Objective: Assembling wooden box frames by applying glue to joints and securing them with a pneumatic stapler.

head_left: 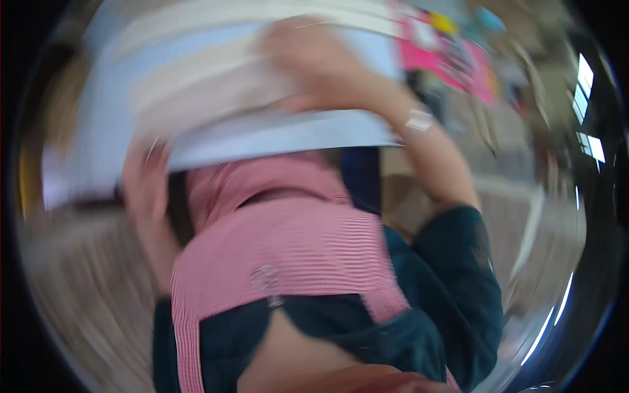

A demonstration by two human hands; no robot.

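A long, pale cream flat piece point(203, 85), perhaps cloth or board, lies across the light blue-white tabletop point(282, 139) in front of me. Over its right end is my right hand point(314, 65), back upward, the thumb side toward me and the fingers smeared by motion. My left hand point(145, 173) is at the near left edge of the tabletop, by the lower left corner of the cream piece. Blur hides whether its fingers grip that corner.
Another cream strip point(255, 14) runs along the far side. Beyond the table's right edge is a bright pink item point(419, 56) with yellow and white patches, beside blurred clutter. My pink striped apron point(288, 242) comes close to the table's near edge.
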